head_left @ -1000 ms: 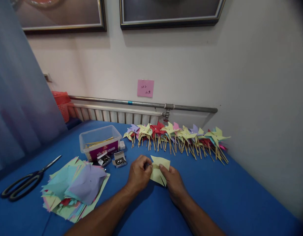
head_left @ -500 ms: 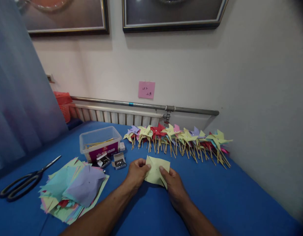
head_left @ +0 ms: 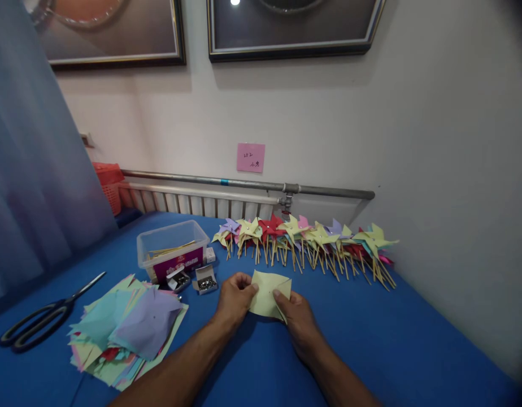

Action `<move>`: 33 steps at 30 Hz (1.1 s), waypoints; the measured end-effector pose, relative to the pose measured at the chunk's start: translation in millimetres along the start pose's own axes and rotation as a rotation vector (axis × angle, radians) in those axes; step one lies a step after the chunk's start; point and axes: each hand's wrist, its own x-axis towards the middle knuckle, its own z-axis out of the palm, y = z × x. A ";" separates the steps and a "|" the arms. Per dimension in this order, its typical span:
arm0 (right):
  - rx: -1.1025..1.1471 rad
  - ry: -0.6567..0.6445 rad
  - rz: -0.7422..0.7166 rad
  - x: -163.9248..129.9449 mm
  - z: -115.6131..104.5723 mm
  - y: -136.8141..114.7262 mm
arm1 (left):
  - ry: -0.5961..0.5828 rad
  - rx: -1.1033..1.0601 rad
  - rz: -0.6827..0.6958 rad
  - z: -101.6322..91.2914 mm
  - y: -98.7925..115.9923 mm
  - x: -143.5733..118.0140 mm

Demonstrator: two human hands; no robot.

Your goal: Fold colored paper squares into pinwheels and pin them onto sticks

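Both my hands hold a pale yellow paper square point(head_left: 267, 295) just above the blue table point(head_left: 371, 339). My left hand point(head_left: 233, 299) pinches its left edge with thumb and fingers. My right hand point(head_left: 297, 319) presses its lower right part with the fingertips. The sheet lies nearly flat, and one corner looks folded toward the middle. Beyond it a long row of finished paper pinwheels point(head_left: 307, 240) on wooden sticks lies along the wall.
A stack of coloured paper squares point(head_left: 129, 328) lies at the left, with black scissors point(head_left: 36, 322) further left. A clear plastic tub point(head_left: 172, 249) holding sticks and two small open boxes of pins point(head_left: 207, 280) stand behind my left hand. A radiator and pipe run along the wall.
The yellow sheet has been flattened out between my hands; its raised folded points have gone down. My hands stay in much the same place.
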 end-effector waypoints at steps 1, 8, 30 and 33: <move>-0.009 -0.001 0.002 -0.2 -0.1 0.3 | 0.011 0.031 0.029 -0.3 0.9 -0.3; -0.015 0.022 0.046 -3.1 2.6 -6.3 | 0.004 0.043 0.088 0.2 4.1 -3.9; -0.047 -0.049 0.032 -3.4 2.4 -6.5 | -0.005 0.589 0.620 -2.2 3.2 -19.6; -0.043 -0.047 0.031 -3.1 1.5 -6.1 | -0.053 0.648 0.690 -2.7 1.6 -21.8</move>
